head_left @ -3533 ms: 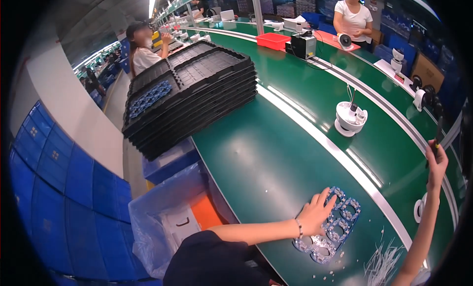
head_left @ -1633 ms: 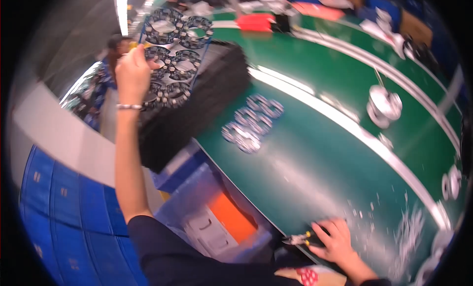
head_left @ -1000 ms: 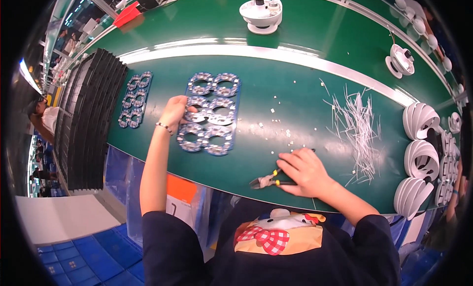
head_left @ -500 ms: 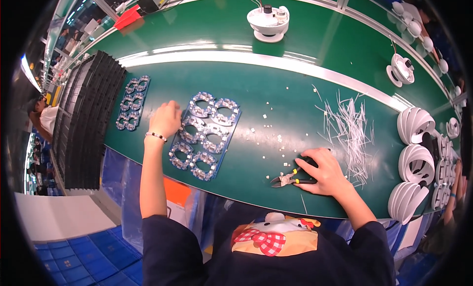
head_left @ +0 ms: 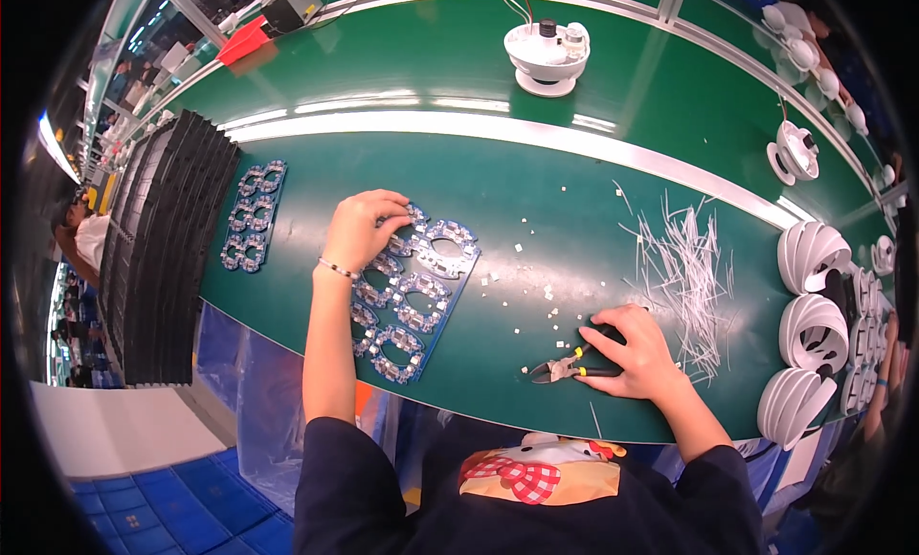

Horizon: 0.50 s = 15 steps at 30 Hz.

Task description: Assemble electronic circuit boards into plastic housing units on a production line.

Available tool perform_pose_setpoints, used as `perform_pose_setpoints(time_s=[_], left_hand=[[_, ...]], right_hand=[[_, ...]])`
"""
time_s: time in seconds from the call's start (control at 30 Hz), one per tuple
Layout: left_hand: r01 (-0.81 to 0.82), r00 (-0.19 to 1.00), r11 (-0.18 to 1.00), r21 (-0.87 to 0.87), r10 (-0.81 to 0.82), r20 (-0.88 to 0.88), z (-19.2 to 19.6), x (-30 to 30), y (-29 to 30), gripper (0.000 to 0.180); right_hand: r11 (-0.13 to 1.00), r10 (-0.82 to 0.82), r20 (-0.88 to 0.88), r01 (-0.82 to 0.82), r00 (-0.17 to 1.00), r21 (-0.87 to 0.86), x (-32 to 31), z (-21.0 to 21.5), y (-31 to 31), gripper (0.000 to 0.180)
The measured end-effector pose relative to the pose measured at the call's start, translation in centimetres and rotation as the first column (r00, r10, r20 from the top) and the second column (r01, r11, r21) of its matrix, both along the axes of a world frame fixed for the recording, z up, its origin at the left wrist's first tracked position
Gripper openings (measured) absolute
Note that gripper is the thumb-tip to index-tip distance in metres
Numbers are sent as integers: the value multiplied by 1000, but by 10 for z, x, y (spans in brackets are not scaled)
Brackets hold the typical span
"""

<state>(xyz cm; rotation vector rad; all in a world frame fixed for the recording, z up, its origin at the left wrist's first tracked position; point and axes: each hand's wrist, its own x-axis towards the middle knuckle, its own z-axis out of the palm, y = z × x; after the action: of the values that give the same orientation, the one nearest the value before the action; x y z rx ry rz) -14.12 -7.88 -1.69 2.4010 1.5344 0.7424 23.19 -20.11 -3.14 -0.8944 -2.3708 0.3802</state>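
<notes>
The green bench (head_left: 536,191) carries a board panel (head_left: 421,297) near its front edge, a smaller panel (head_left: 251,215) beside black trays (head_left: 168,249) at the left end, cutters (head_left: 574,367), wire clippings (head_left: 684,268) and white housings (head_left: 809,330) at the right end.

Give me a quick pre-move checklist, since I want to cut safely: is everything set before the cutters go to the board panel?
1. Left hand steadying the circuit board panel: ok, it rests on the panel's upper end.
2. Right hand has the side cutters: ok, fingers lie on the handles.
3. Cutters lifted: not ok, they lie flat on the green bench.
4. Cutter tips closed: cannot tell.
5. Path between cutters and panel: ok, only small white scraps.
6. Second panel out of the way: ok, it lies apart beside the black trays.
</notes>
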Motion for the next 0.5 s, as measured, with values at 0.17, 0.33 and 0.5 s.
perform_pose_setpoints(time_s=[0.17,0.33,0.5], left_hand=[[-54,998,994,92,51,44,-10,11,-11,7],[-119,946,989,-87,139,293,-16,24,-10,8],[226,962,974,28,-228,149,20,36,-20,23]], right_hand=[[1000,-30,7,30,1000,-5,3,-3,-10,55],[999,-45,40,45,998,0,6,0,-15,55],[999,-2,9,2,1000,-50,-4,9,-5,53]])
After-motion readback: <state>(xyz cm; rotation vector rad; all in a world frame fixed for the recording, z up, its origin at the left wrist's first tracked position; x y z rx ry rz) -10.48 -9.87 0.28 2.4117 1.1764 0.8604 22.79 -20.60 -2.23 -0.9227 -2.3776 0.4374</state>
